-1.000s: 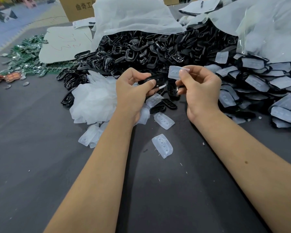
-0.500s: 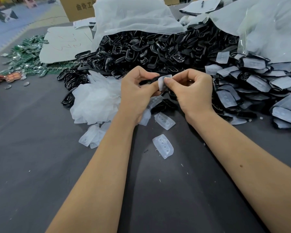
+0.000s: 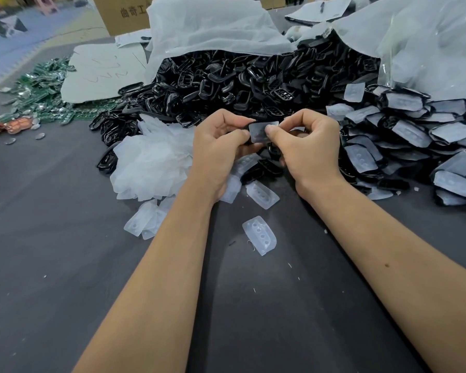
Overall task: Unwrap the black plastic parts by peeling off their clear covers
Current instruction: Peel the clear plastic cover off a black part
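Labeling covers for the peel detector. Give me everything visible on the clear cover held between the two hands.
The clear cover is a small, milky-translucent piece of thin soft-looking plastic, roughly rectangular with rounded corners. It is held up above the dark table, facing the camera, in front of the black parts pile. The left hand pinches its left edge, the right hand its right edge with the thumb on its face. A black part shows behind its upper left edge; whether they are still joined is unclear.
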